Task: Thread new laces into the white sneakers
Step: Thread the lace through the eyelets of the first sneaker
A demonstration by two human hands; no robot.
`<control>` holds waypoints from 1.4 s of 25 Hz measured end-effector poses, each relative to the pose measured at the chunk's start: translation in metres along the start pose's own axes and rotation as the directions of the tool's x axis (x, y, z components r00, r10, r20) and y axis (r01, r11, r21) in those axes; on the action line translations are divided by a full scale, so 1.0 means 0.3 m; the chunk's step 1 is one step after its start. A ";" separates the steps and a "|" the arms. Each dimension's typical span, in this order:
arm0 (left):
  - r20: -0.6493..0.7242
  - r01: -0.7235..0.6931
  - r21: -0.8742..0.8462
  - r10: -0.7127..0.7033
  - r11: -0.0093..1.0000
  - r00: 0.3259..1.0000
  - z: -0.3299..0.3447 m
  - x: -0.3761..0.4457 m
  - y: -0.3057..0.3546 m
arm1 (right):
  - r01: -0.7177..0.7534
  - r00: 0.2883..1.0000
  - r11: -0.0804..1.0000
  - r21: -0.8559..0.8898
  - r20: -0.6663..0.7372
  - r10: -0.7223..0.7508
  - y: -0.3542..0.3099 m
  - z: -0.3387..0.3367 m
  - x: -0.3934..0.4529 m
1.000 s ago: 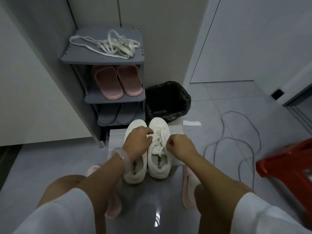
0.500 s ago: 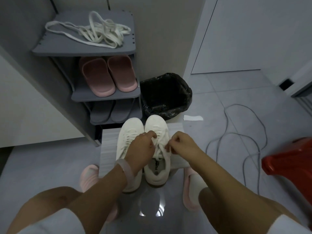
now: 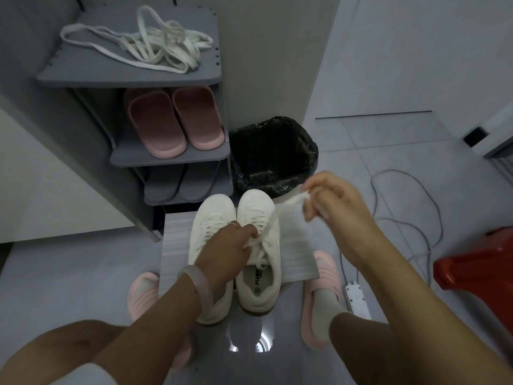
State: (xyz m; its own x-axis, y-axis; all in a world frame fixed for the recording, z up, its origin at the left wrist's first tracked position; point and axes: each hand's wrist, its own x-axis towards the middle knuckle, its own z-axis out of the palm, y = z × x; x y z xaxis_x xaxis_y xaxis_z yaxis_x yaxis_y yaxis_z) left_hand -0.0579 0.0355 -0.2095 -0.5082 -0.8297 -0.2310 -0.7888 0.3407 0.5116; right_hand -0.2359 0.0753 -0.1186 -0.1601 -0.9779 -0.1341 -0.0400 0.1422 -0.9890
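White sneakers (image 3: 236, 245) sit side by side at the centre of the frame, toes pointing up the picture, on a pale ribbed mat (image 3: 299, 254) laid on grey floor. The left hand (image 3: 224, 251), a translucent bangle (image 3: 195, 287) on its wrist, has its fingers curled down on the laced middle of the right-hand shoe, pinning it. The right hand (image 3: 330, 201), raised toward centre right, pinches a white lace (image 3: 288, 204) that runs taut from the shoe's eyelets up to the fingers.

To do this pull well, I judge the left hand should keep pressing near the eyelet being worked, while the right draws the lace straight and flat, without twist, stopping before the other end slips through.

At upper left, a grey shoe rack (image 3: 133, 79) carries a loose tangle of spare white laces (image 3: 150, 45) on its top shelf, pink slippers (image 3: 172, 123) below. A black-lined bin (image 3: 272, 157) stands just beyond the shoe toes, close under the raised hand; a slack lace end could drop into it. A grey cable (image 3: 402, 218) loops at right beside a red stool (image 3: 477, 268). The person's feet in pink sandals flank the mat.
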 end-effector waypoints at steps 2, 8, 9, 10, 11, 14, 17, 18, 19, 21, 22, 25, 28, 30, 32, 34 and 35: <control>-0.064 0.044 -0.094 -0.050 0.995 0.997 -0.002 0.015 0.007 | -0.133 0.803 0.973 -0.189 0.555 0.217 -0.012 0.014 -0.023; -0.099 0.092 -0.087 -0.100 0.992 0.990 -0.008 0.015 -0.018 | 0.085 0.883 0.459 -0.884 0.281 0.377 0.178 0.047 -0.001; -0.100 0.089 -0.117 -0.101 0.989 0.990 -0.001 0.010 -0.019 | -0.003 0.935 0.459 -0.889 0.160 0.315 0.196 0.051 0.003; -0.103 0.094 -0.190 -0.115 0.977 0.988 0.001 0.008 -0.019 | -0.073 0.954 0.490 -0.869 0.081 0.287 0.214 0.059 0.008; -0.101 0.111 -0.270 -0.143 0.956 0.985 0.000 0.008 -0.016 | -0.113 0.956 0.513 -0.851 0.047 0.288 0.228 0.074 0.011; -0.094 0.157 -0.398 -0.210 0.904 0.973 0.000 0.016 -0.018 | -0.128 0.960 0.524 -0.842 0.027 0.277 0.259 0.138 0.012; -0.081 0.152 -0.360 -0.193 0.921 0.978 0.008 0.012 -0.020 | -0.121 0.977 0.508 -0.853 -0.012 0.212 0.273 0.175 0.024; -0.088 0.135 -0.331 -0.174 0.934 0.981 0.015 0.009 -0.020 | -0.108 0.984 0.501 -0.859 -0.020 0.179 0.273 0.183 0.029; -0.098 0.128 -0.315 -0.167 0.941 0.981 0.019 0.008 -0.019 | -0.111 0.990 0.528 -0.842 -0.046 0.135 0.277 0.190 0.033; -0.110 0.129 -0.299 -0.168 0.946 0.980 0.020 0.007 -0.012 | -0.161 0.986 0.661 -0.733 -0.153 0.070 0.281 0.197 0.042; -0.109 0.130 -0.297 -0.169 0.946 0.980 0.021 0.009 -0.008 | -0.187 0.977 0.717 -0.671 -0.201 0.067 0.282 0.194 0.048; -0.073 0.141 -0.279 -0.168 0.950 0.983 0.026 0.003 -0.012 | -0.289 0.957 0.803 -0.521 -0.166 0.237 0.283 0.159 0.062; -0.038 0.124 -0.188 -0.133 0.974 0.990 0.042 -0.003 -0.023 | -0.287 0.941 0.715 -0.637 -0.046 0.336 0.290 0.144 0.047; -0.043 0.124 -0.147 -0.131 0.981 0.990 0.044 0.000 -0.026 | -0.178 0.969 0.632 -0.755 -0.024 0.245 0.297 0.153 0.038; -0.052 0.125 -0.122 -0.132 0.985 0.990 0.042 0.002 -0.025 | -0.124 0.992 0.619 -0.776 -0.103 0.069 0.281 0.149 0.045; -0.055 0.126 -0.133 -0.134 0.983 0.989 0.040 -0.001 -0.022 | -0.171 0.958 0.763 -0.623 -0.285 -0.018 0.267 0.116 0.067; -0.054 0.128 -0.145 -0.137 0.981 0.989 0.038 -0.004 -0.023 | -0.215 0.949 0.816 -0.536 -0.312 0.045 0.267 0.101 0.071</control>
State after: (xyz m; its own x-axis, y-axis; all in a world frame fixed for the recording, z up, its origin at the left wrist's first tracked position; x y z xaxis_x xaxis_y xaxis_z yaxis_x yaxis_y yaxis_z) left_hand -0.0560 0.0390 -0.2222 -0.3759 -0.8913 -0.2537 -0.7890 0.1642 0.5921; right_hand -0.2127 0.0611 -0.2026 -0.4618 -0.8739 -0.1520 -0.5271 0.4082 -0.7453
